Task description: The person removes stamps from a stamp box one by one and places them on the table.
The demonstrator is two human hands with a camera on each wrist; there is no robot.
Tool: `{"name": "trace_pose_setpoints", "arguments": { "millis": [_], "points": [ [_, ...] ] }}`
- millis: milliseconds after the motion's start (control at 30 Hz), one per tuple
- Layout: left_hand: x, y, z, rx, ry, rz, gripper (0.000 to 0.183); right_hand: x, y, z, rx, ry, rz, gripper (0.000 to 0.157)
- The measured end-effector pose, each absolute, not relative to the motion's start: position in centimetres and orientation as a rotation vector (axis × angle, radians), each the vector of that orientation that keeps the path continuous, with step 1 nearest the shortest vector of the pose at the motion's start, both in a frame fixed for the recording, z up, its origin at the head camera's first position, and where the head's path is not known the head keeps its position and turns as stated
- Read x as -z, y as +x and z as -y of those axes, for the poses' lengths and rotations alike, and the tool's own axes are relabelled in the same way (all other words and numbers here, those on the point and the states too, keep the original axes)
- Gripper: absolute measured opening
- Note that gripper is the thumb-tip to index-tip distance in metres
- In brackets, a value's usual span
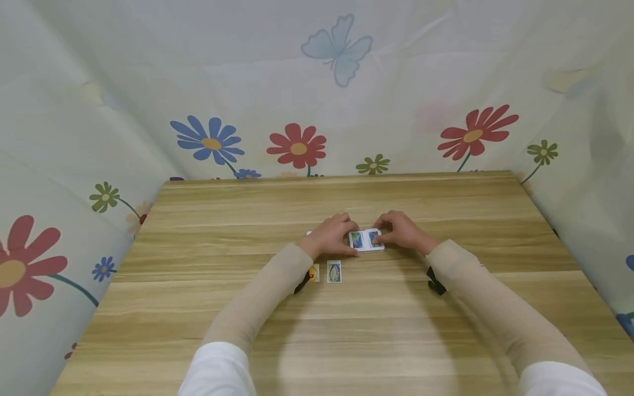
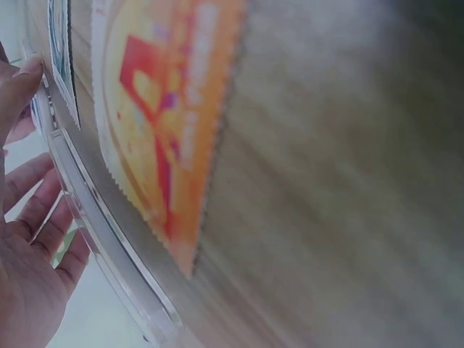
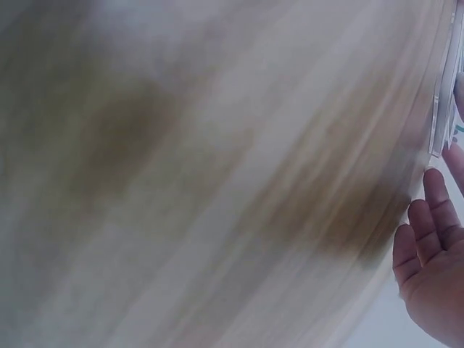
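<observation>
A flat, clear-edged stamp holder (image 1: 365,240) lies on the table, showing two small blue-green pictures on white. My left hand (image 1: 333,235) grips its left part, thumb along the near edge and fingers toward the far side. From the other side my right hand (image 1: 401,231) pinches the right end, its thumb over the right-hand picture. Just nearer than the left hand are two loose stamps: an orange-yellow stamp (image 2: 159,123), partly behind the left wrist in the head view, and a grey-green stamp (image 1: 334,271). The left hand covers part of the holder.
The wood-grain table (image 1: 376,330) reaches back to a white cloth wall (image 1: 238,82) printed with flowers and a butterfly. More of this cloth hangs at both sides. A dark wrist strap (image 1: 436,281) is under the right forearm.
</observation>
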State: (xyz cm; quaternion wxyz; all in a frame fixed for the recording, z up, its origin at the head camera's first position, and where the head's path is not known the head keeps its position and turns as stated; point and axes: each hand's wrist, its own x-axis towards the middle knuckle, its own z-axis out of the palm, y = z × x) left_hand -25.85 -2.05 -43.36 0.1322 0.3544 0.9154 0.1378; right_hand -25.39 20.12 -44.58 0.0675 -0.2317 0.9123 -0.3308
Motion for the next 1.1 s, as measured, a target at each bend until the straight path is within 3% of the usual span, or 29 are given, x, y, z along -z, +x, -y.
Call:
{"name": "trace_pose_setpoints", "arguments": {
  "millis": [600,1100],
  "points": [
    [43.3,-25.8,2.1,-0.409,1.036,-2.664,0.063,43.6,-25.0,-19.6,0.989,-0.609,-2.756,0.033],
    [43.5,-25.9,2.1,-0.404,1.038,-2.663,0.064,43.3,-24.7,-19.4,0.958,-0.595,-2.817,0.009]
  ]
}}
